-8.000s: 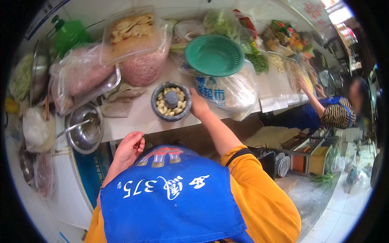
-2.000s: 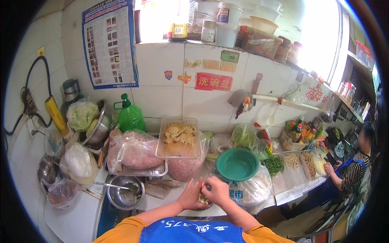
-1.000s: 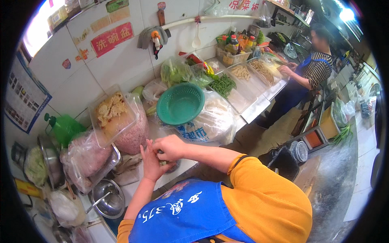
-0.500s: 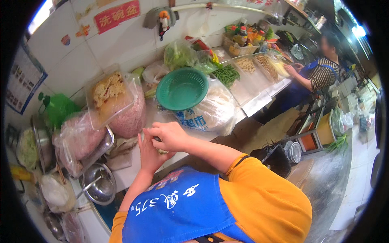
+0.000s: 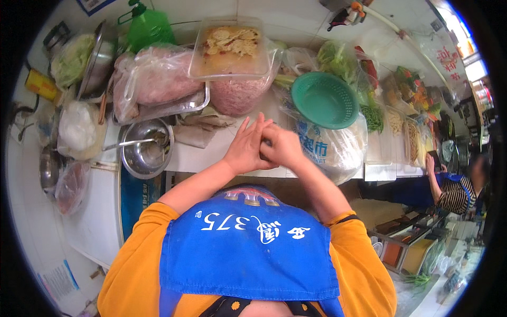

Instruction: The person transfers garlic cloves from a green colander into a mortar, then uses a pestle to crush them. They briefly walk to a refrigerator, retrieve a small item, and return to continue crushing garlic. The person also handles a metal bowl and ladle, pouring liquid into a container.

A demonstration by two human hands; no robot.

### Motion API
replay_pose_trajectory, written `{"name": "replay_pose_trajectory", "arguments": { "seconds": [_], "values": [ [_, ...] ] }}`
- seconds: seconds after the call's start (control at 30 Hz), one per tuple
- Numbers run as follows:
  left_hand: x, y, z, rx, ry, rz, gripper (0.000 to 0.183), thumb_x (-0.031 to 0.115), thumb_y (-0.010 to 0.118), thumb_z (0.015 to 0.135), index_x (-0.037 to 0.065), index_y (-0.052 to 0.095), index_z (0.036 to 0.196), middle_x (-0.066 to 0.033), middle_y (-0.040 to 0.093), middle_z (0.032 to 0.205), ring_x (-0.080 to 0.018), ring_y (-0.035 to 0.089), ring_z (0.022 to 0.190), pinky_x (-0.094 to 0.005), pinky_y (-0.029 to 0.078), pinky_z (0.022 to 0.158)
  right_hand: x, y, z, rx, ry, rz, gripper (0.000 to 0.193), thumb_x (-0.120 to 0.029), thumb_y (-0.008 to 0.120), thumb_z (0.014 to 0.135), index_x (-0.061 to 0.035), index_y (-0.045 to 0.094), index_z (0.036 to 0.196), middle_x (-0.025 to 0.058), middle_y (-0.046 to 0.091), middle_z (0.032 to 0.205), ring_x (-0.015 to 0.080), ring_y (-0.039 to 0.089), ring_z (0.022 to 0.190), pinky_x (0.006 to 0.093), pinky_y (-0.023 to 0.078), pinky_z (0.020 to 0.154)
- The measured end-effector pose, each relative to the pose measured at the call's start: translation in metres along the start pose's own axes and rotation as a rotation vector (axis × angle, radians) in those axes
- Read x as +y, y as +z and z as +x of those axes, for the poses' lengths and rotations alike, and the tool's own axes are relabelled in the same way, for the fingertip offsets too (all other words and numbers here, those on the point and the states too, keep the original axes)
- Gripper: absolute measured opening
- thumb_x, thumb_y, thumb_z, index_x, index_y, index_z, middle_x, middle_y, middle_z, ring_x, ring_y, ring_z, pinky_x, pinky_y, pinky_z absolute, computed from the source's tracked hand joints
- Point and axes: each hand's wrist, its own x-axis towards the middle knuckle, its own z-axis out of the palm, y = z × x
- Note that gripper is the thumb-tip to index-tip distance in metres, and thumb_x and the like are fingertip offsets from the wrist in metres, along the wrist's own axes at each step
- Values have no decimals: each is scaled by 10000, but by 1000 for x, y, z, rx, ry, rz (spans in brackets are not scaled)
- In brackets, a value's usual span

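My two hands meet over the white counter, in front of my blue apron. The left hand has its fingers stretched out, with the palm turned toward the other hand. Curled fingers of my right hand press against the left palm; whatever lies between them, if anything, is hidden. Just beyond stands a clear bag of pink minced meat. To the right, a green plastic colander sits on a stuffed white plastic bag.
A steel bowl with a spoon stands left of my hands. Behind it, a tray carries bagged pink meat. A clear tub of food rests on the mince. At far right, a co-worker holds a dark object.
My view has swung to the right, so the counter things appear shifted and turned. My hands stay together, the right fingers still at the left palm. The co-worker's hand now holds something dark.
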Motion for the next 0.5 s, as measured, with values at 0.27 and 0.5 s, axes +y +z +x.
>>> {"name": "replay_pose_trajectory", "arguments": {
  "seconds": [0.27,0.5],
  "values": [
    [-2,1,1,-19,-10,12,1598,569,940,662,34,-173,1676,-188,512,1576,-362,460,1495,-567,157,1313,1,-6,1,176,111,-15,134,-210,744,853,-88,734,907,105,702,916,366,717,825,472,571,716],
    [-5,0,1,-29,-9,17,1546,551,924,683,26,-132,1682,-167,482,1596,-381,459,1473,-569,200,1299,7,-4,7,200,44,55,127,-217,759,852,-98,754,895,113,732,955,356,709,812,442,562,723]
  ]
}}
